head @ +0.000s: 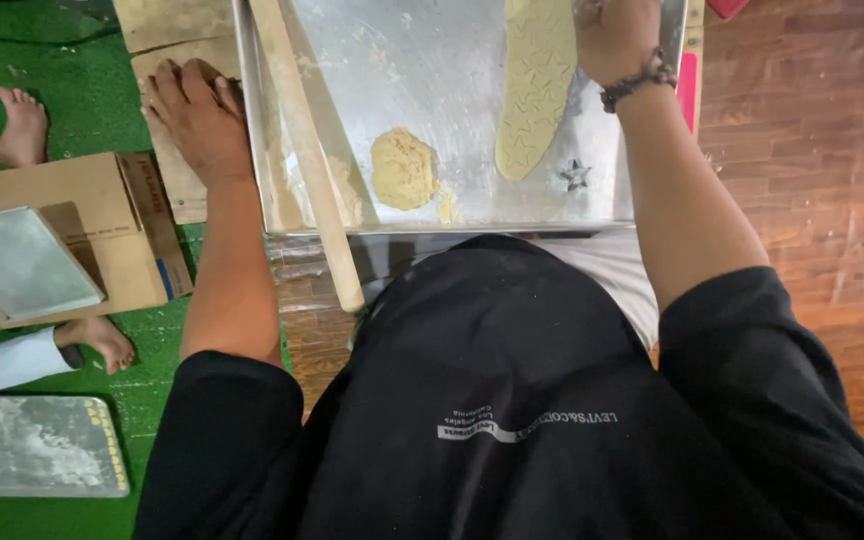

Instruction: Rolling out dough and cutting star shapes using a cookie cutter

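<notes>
A large metal tray [452, 60] lies in front of me. On it rests a long strip of rolled yellow dough [534, 85] marked with star cut-outs, a lump of dough [403, 169] and a small star-shaped cutter [575, 176]. My right hand [615, 35], with a beaded bracelet on the wrist, is closed at the top end of the dough strip; what the fingers grip is hidden. My left hand [195, 115] presses flat on a cardboard sheet [167, 40] beside the tray's left edge. A wooden rolling pin [308, 150] lies along the tray's left side.
Green mat on the left holds a cardboard box [117, 215], a shiny tray [12, 262] and a floured tray [37, 447]. Another person's bare feet [22, 125] rest there. Wooden floor lies to the right, with a pink object [689, 90] at the tray's right rim.
</notes>
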